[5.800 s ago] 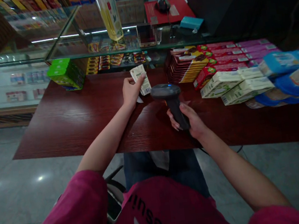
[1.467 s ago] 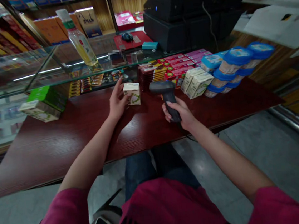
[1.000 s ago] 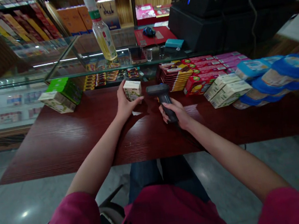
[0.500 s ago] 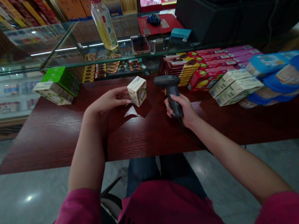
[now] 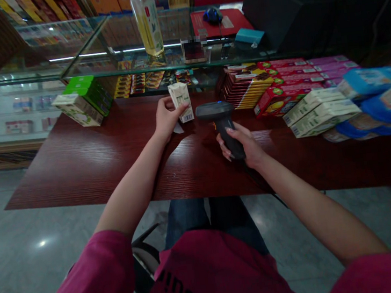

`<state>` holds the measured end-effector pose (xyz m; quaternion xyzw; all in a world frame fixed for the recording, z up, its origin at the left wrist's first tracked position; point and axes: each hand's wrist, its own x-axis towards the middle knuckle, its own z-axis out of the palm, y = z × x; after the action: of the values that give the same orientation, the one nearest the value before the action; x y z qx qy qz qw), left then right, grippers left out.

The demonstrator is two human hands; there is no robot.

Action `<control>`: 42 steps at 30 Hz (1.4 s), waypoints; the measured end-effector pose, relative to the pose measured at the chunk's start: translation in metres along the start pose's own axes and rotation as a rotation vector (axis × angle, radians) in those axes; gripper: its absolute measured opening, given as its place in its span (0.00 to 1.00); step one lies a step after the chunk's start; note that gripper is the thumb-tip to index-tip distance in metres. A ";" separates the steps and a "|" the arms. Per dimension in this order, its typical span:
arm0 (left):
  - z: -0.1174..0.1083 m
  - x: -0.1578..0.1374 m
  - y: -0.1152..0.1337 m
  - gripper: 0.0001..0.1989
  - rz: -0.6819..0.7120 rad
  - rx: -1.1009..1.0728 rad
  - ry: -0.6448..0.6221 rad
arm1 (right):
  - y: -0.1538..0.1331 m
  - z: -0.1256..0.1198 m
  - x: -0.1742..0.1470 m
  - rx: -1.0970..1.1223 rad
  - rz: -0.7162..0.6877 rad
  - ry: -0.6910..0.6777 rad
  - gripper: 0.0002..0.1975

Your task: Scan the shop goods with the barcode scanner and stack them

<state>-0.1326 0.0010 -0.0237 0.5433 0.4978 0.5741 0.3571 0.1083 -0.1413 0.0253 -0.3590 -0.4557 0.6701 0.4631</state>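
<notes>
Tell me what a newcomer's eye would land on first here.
Probably the dark handheld scanner in the right hand, near the middle, its head facing the small cream carton held in the left hand. Next, likely, the bright green pack at the back left of the wooden counter and the blue-lidded tubs at the far right. Behind, a tall bottle stands on the glass case.
</notes>
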 end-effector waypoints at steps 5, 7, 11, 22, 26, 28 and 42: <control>0.002 0.000 -0.003 0.31 0.001 0.028 0.046 | 0.004 0.000 0.002 -0.040 0.015 -0.014 0.23; 0.002 0.000 -0.004 0.31 0.000 0.037 0.050 | 0.005 0.000 0.002 -0.047 0.015 -0.016 0.22; 0.003 0.004 -0.010 0.32 -0.001 0.021 0.022 | 0.004 0.002 0.001 -0.051 0.010 -0.025 0.21; -0.030 0.004 0.008 0.33 0.039 -0.015 -0.354 | 0.001 -0.002 0.004 0.044 -0.030 0.073 0.24; -0.062 0.012 0.017 0.31 0.011 0.032 -0.539 | 0.001 -0.007 0.007 0.103 -0.024 0.115 0.23; -0.075 0.017 0.017 0.29 0.033 0.093 -0.498 | 0.001 -0.009 0.008 0.118 -0.016 0.114 0.22; -0.042 0.006 0.012 0.34 0.138 0.063 -0.223 | 0.000 -0.008 0.009 0.109 0.000 0.111 0.22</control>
<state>-0.1732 -0.0043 -0.0071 0.6476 0.4342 0.5173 0.3528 0.1128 -0.1301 0.0216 -0.3699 -0.3919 0.6729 0.5067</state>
